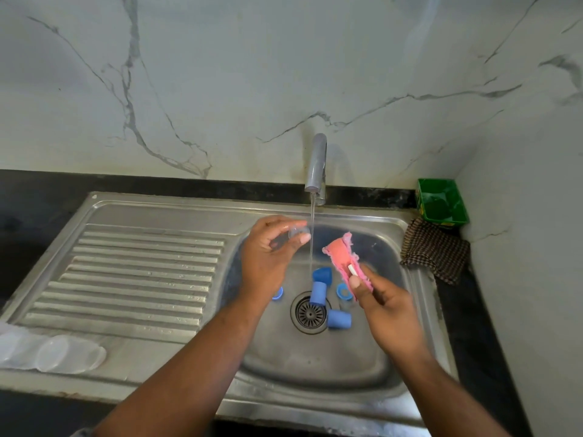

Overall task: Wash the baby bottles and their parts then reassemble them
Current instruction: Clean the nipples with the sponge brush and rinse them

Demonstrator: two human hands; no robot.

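**Rinsing the clear teat at the tap**

The left hand [268,257] pinches a small clear teat [298,232] between thumb and fingertips, just beside the thin stream of water [312,241] falling from the tap [317,165]. The right hand [385,310] grips a pink sponge [342,258], thumb pressed on its face, held over the basin and apart from the teat.

The rest of the parts lie in the sink [315,367] around the drain [310,313]: three blue caps [318,293] and two blue rings [343,291]. The clear bottles [53,353] lie on their sides on the drainboard [142,269], well apart from the basin.

To do this step well, I would bring the teat fully into the stream and turn it so water runs through the inside as well as over the outside. Wet silicone is slippery, so a firm pinch at the base matters; a dropped teat would land by the drain. The sponge should work the rim and tip gently, since the material looks thin
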